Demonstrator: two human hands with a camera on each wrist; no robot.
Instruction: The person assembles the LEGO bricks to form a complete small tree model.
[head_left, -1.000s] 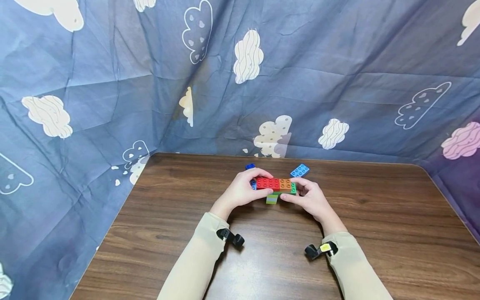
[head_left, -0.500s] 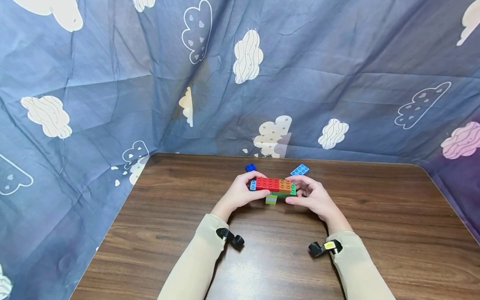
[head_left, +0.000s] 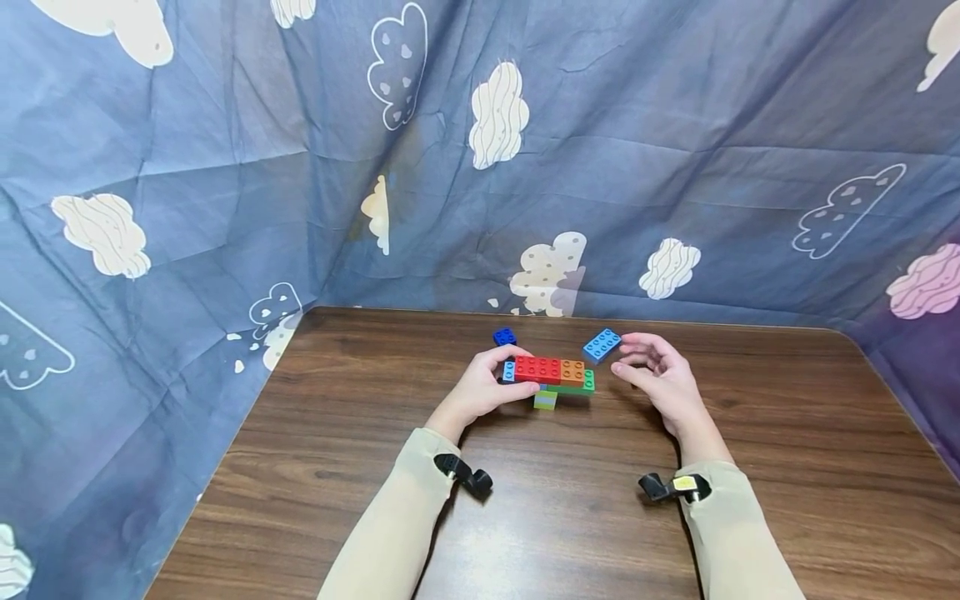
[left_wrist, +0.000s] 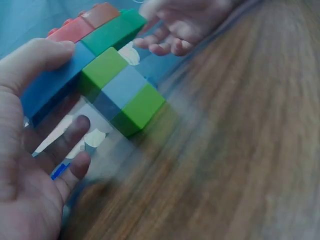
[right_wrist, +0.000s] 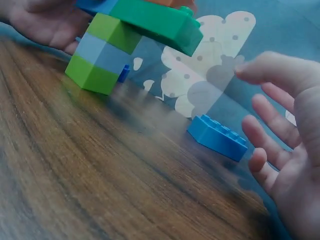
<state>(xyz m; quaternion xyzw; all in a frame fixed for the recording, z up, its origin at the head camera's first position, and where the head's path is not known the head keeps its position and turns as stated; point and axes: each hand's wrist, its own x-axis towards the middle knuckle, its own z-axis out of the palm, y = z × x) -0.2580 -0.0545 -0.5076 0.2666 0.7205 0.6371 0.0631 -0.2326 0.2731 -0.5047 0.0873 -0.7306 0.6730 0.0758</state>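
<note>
Toy building bricks form a T-shaped structure standing on the table. Its stem stacks a lime green brick (right_wrist: 89, 75), a grey-blue brick (left_wrist: 124, 88) and another lime one (left_wrist: 105, 70). Across the top lie a blue brick (left_wrist: 60, 80) and a green brick (left_wrist: 112, 34), with a red brick (head_left: 537, 368) and an orange-brown brick (head_left: 572, 372) above them. My left hand (head_left: 480, 387) pinches the left end of the crosspiece between thumb and fingers. To the right, my right hand (head_left: 663, 387) holds nothing, fingers loosely bent, beside a loose light blue brick (head_left: 602, 344).
A small dark blue brick (head_left: 505, 337) lies behind the structure, past my left hand. The wooden table (head_left: 570, 517) meets a cloud-patterned cloth (head_left: 600, 167) along its back edge. Both sleeves carry a black wrist mount.
My right hand has let go of the structure's right end and moved right, close to the light blue brick. My left hand keeps its hold in nearly the same place.
</note>
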